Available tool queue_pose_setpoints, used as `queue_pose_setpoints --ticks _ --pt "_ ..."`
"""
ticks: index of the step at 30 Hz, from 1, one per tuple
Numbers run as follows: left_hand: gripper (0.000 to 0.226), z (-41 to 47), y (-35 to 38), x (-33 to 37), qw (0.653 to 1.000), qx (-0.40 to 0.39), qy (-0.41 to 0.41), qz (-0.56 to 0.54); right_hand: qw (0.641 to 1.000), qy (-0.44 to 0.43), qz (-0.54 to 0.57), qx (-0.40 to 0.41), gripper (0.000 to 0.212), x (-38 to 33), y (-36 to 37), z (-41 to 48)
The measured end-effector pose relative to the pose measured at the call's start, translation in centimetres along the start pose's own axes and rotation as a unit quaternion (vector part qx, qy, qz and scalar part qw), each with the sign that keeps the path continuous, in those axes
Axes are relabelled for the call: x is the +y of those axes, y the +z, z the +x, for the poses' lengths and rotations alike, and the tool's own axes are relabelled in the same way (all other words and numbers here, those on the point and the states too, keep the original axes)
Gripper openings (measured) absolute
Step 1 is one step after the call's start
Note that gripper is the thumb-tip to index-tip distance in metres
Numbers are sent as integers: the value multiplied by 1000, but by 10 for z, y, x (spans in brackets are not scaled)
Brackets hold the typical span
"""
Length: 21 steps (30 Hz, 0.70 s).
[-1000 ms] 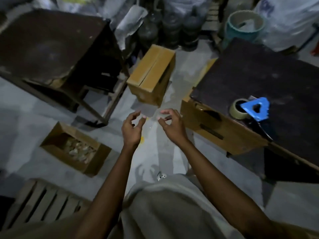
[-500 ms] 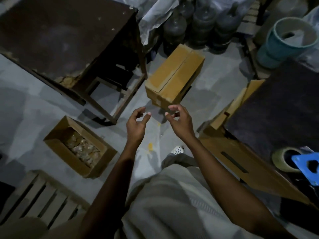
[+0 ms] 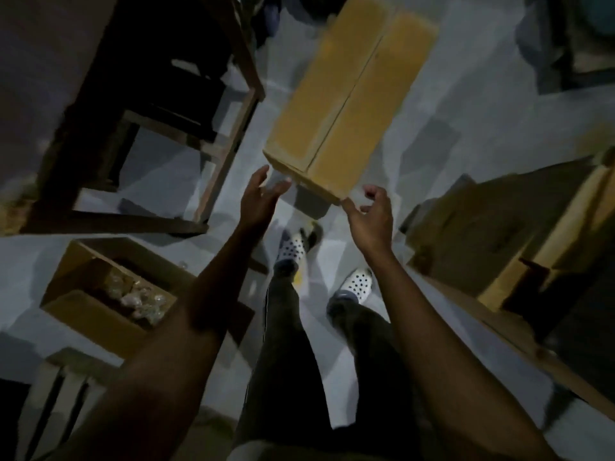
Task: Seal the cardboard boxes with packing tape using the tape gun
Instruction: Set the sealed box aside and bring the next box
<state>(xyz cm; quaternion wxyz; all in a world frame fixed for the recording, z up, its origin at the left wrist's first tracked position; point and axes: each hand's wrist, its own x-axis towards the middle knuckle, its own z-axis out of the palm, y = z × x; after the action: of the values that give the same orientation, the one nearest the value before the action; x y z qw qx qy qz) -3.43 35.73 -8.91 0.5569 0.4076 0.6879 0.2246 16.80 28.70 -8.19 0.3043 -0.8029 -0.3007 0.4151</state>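
head | cardboard box (image 3: 349, 94) on floor (image 3: 466, 104), flaps closed along middle seam | left hand (image 3: 258, 202) by its near left corner, fingers spread, holding nothing | right hand (image 3: 371, 217) at near right corner, fingers loosely curled, empty; contact unclear

Long tan cardboard box (image 3: 349, 94), flaps closed with the centre seam showing, lying on the grey floor, upper centre of the frame
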Motion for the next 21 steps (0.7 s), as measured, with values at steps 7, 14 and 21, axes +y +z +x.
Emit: queue_pose_setpoints --ticks 7,14,21 --pt "128 183 36 -71 997 -9 -73 9 977 208 54 5 97 102 93 119" --pt "33 221 30 -63 998 -43 -31 -29 939 252 231 26 85 98 132 146" --pt "63 131 30 51 988 44 2 -151 905 193 307 224 51 -19 47 93"
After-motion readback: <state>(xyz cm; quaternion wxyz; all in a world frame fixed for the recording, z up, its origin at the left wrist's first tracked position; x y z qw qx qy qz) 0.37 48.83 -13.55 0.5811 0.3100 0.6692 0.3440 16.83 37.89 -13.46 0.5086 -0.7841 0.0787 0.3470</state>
